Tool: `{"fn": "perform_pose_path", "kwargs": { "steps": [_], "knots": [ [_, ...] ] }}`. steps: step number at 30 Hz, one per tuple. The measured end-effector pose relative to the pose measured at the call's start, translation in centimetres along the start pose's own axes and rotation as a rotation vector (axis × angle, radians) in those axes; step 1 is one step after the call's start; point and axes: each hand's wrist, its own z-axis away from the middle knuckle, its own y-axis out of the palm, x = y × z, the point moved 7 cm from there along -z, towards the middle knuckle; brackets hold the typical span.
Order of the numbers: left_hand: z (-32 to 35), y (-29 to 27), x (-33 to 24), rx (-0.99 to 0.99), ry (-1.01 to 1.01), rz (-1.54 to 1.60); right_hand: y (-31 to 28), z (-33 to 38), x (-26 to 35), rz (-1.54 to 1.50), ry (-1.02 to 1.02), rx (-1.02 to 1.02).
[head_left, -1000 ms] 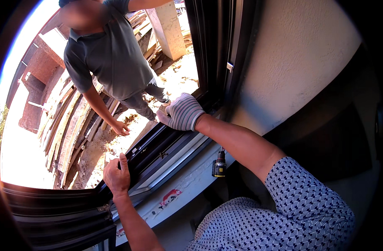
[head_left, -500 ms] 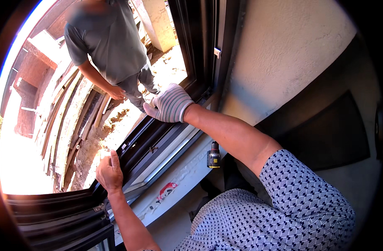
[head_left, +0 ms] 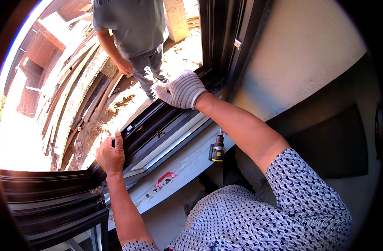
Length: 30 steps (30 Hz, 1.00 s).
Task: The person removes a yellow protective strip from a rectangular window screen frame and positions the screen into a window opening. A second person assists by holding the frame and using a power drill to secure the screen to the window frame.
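A dark window frame (head_left: 146, 133) runs diagonally across the view, its opening facing an outdoor yard. My bare left hand (head_left: 111, 155) is closed round the frame's outer edge near the lower left corner, thumb raised; a small dark patch shows between thumb and fingers. Farther along the same rail, my right hand (head_left: 182, 90), in a striped knit glove, is closed over the outer edge. Its fingertips are partly hidden beyond the frame. A small metal fitting (head_left: 159, 134) sits in the rail's channel between the hands.
A black and yellow cordless drill (head_left: 217, 149) stands on the white sill (head_left: 187, 167) below my right forearm. Outside, a person in a grey shirt (head_left: 133, 29) stands near long stacked boards (head_left: 76, 96). A plastered wall (head_left: 300, 54) rises at the right.
The view has shifted, so the frame and outdoor person appear farther right and higher. Both hands stay at the frame, and a dark patch now shows between my left thumb and fingers.
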Motion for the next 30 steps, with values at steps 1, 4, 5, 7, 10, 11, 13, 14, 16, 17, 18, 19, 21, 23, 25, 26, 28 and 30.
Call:
{"fn": "perform_pose_path", "kwargs": {
  "steps": [1,4,5,7,10,11,13,14,16,17,18,19,21,23,25,26,28,30],
  "knots": [
    [0.1,-0.1,0.0,-0.021,0.002,-0.009,0.2,-0.1,0.1,-0.009,-0.009,-0.009],
    [0.3,0.2,1.0,0.066,-0.046,0.012,0.9,-0.6,0.6,0.001,0.004,0.079],
    [0.6,0.0,1.2,0.013,-0.029,0.015,1.1,-0.6,0.8,0.031,0.028,0.067],
    [0.9,0.2,2.0,-0.004,-0.038,-0.054,-0.2,-0.5,2.0,0.029,0.049,0.033],
    [0.4,-0.3,1.3,-0.007,-0.032,-0.052,0.0,-0.4,1.2,0.046,0.057,0.025],
    [0.2,-0.1,1.2,0.018,-0.036,-0.072,0.2,-0.2,0.7,0.075,0.098,0.002],
    [0.3,-0.4,1.2,0.016,-0.056,-0.009,0.4,-0.1,0.6,0.071,0.081,-0.006],
    [0.6,-0.2,1.4,0.023,-0.066,-0.006,0.5,-0.1,0.8,0.084,0.093,0.013],
    [1.0,0.1,2.2,0.036,-0.079,-0.004,0.9,-0.2,1.1,0.108,0.110,0.036],
    [1.0,0.1,2.2,0.023,-0.084,0.001,1.0,-0.2,0.9,0.118,0.121,0.038],
    [1.0,0.2,2.1,0.010,-0.087,0.005,1.1,-0.2,0.8,0.128,0.133,0.039],
    [1.0,0.2,2.0,-0.003,-0.090,0.009,1.0,-0.1,0.6,0.129,0.139,0.050],
    [0.8,0.1,1.9,0.023,-0.102,0.018,1.1,-0.3,0.4,0.120,0.147,0.066],
    [0.8,0.1,1.9,0.031,-0.108,0.034,1.1,-0.3,0.3,0.125,0.124,0.043],
    [1.0,0.1,1.9,0.002,-0.094,0.037,1.2,-0.4,0.3,0.142,0.133,0.058],
    [0.9,-0.1,1.8,0.001,-0.094,0.039,0.9,-0.3,0.6,0.122,0.141,0.065],
    [0.7,0.1,1.9,0.000,-0.090,0.034,1.0,-0.2,0.5,0.140,0.153,0.070],
    [0.6,0.3,2.1,-0.003,-0.084,0.047,1.2,-0.3,0.3,0.149,0.157,0.091]
  ]
}}
